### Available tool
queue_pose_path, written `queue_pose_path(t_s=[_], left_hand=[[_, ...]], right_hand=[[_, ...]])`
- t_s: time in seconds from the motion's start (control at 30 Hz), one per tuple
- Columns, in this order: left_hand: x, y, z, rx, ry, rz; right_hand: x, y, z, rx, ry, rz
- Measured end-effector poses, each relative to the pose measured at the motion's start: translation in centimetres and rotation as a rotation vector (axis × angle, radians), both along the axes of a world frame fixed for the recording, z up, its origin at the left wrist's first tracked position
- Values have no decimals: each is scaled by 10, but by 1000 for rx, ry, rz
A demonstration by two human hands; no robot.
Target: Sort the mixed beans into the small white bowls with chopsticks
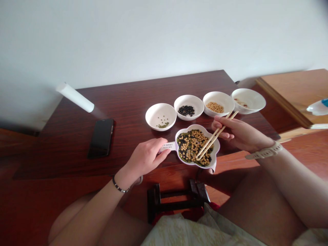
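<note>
My left hand [148, 152] is closed around the short handle [169, 147] of a white, flower-shaped dish [216, 145] at the table's front edge. Mixed beans [192, 145], tan, black and green, cover the dish's floor. In my right hand [234, 133] is a pair of chopsticks [214, 138], slanting down with their tips among the beans. Behind the dish stands a row of white bowls: one with a few green beans [163, 124], one with black beans [186, 110], one with tan soybeans [215, 107], and a bowl [252, 99] holding a few reddish-brown bits.
A black phone [101, 138] lies on the left of the dark wooden table [128, 102]. Behind it is a white cylinder [75, 97]. A lighter wooden surface [294, 89] with a plastic bottle [319, 107] is at the right. Below the table's edge shows a dark stool frame [176, 201].
</note>
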State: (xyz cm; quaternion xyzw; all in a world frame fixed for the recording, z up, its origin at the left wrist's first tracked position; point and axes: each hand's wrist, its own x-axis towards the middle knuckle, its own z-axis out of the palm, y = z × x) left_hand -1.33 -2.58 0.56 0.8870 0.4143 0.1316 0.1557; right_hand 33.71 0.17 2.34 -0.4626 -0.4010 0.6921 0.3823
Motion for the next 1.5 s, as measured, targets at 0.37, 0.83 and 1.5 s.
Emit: queue_pose_path(t_s=[0.37,0.83,1.5], left_hand=[[-1,0,0,-9,-5,-10],[0,0,-2,23,-21,-2],[-1,0,-3,31,-23,-7]], right_hand=[[1,-3,2,110,-167,-41],[-4,-7,-4,49,-101,-4],[-3,-9,0,73,-178,15]])
